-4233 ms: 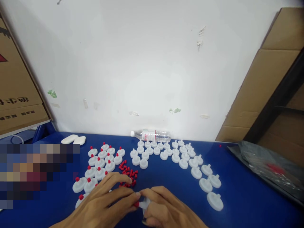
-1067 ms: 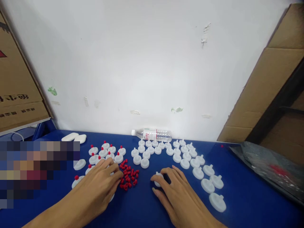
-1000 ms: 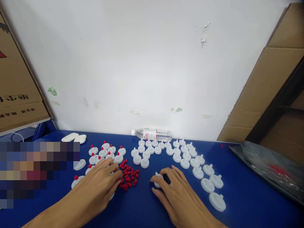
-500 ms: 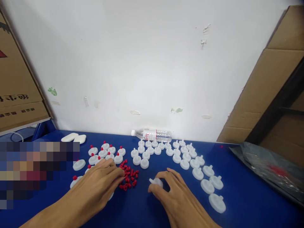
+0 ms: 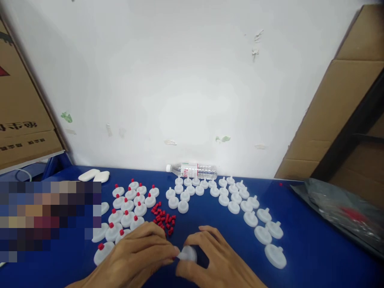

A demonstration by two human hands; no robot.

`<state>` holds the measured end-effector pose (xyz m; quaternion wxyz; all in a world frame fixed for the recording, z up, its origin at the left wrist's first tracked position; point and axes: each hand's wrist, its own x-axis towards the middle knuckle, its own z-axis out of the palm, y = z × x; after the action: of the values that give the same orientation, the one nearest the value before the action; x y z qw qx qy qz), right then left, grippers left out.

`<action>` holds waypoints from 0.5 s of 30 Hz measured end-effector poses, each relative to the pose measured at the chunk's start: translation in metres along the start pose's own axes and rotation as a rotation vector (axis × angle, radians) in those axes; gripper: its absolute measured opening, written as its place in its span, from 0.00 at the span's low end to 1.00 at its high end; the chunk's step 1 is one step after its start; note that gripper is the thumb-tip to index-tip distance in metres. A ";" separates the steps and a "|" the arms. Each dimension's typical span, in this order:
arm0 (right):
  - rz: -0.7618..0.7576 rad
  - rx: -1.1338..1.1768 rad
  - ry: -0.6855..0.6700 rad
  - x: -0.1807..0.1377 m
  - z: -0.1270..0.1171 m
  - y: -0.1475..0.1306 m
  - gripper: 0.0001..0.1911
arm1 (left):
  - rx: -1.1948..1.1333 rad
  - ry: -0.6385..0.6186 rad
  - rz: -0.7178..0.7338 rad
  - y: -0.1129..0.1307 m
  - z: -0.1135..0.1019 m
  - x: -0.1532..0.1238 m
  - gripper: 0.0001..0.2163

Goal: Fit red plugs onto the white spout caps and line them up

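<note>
My right hand (image 5: 214, 256) grips a white plastic spouted lid (image 5: 189, 253) between thumb and fingers, its spout turned left. At the spout's tip, my left hand (image 5: 147, 252) is pinched on a small red cap (image 5: 173, 258), mostly hidden by the fingertips. Whether the cap sits on the spout I cannot tell. Just beyond the left hand lies a loose pile of red caps (image 5: 163, 218). To the left stand several white lids with red tips (image 5: 127, 205). Plain spouted lids (image 5: 233, 207) spread in an arc from the middle to the right.
A clear plastic bottle (image 5: 207, 171) lies along the wall. Two white oval objects (image 5: 101, 177) rest at the back left. On the right are a grey plastic bag (image 5: 330, 204) and cardboard (image 5: 324, 116); a cardboard box (image 5: 27, 100) stands left. A blurred patch covers the left edge.
My left hand has moved from the red pile right and nearer to me, to the spout of the held lid. My right hand has shifted slightly left and nearer with that lid.
</note>
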<state>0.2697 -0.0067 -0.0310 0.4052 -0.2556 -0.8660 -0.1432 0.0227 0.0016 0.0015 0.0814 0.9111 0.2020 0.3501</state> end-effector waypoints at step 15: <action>0.234 0.164 0.005 -0.013 0.017 -0.012 0.13 | 0.184 0.011 0.077 0.004 0.004 0.001 0.11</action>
<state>0.2597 -0.0135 -0.0524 0.4408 -0.3204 -0.8381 -0.0247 0.0271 -0.0016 0.0002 -0.0174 0.9199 0.1984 0.3378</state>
